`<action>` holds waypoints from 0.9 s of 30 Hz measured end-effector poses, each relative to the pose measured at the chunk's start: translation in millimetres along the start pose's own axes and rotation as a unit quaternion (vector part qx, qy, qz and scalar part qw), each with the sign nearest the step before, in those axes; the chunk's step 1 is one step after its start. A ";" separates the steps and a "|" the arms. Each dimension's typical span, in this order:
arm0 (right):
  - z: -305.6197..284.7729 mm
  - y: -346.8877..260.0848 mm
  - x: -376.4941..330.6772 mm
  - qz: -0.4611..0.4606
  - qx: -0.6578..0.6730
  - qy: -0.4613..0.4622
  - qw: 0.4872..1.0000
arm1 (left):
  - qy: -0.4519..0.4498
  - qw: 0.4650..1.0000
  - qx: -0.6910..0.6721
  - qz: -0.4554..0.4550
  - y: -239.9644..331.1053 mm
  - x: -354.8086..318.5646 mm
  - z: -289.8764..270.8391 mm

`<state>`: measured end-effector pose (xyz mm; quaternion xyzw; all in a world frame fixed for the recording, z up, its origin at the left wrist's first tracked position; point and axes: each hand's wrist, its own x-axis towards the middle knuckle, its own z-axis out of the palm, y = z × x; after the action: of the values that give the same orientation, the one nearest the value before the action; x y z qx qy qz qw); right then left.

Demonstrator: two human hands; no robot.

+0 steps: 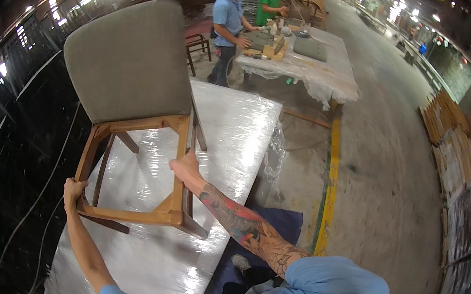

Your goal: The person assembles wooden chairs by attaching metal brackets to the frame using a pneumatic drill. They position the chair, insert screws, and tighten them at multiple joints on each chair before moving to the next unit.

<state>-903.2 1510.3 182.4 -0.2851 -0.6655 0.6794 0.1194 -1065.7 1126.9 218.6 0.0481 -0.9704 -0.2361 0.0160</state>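
A wooden chair frame point(150, 217) with a grey upholstered backrest point(131, 61) stands on a table wrapped in clear plastic film point(238, 124). Its seat opening has no cushion, and the film shows through it. My left hand point(73, 190) is closed round the near left part of the seat rail. On the right side rail, my right hand point(187, 168) grips the wood, its fingers partly hidden behind the rail. The legs reach down to the film around the frame.
Ahead, two people point(228, 28) work at another plastic-covered table point(339, 71) holding tools and a grey pad point(310, 49). A dark red chair point(197, 39) stands beside them. A yellow floor line point(330, 182) runs along the aisle. Wooden pieces point(454, 138) are stacked at the right.
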 end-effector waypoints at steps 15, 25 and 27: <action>-156.0 75.3 -219.9 -0.029 0.053 -0.132 0.989 | -0.183 0.938 -0.294 0.024 -62.3 -354.3 -93.3; -164.4 154.2 -350.6 -0.046 0.161 -0.316 0.934 | 0.125 0.950 -0.266 0.107 -119.4 -652.4 -118.8; -154.3 164.3 -389.4 -0.027 0.181 -0.358 0.916 | 0.148 0.961 -0.226 0.065 -147.2 -721.1 -161.2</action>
<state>-468.2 1414.3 119.0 0.0214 -0.5369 0.8413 -0.0594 -327.0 995.9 287.9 0.0149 -0.8794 -0.4381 0.1856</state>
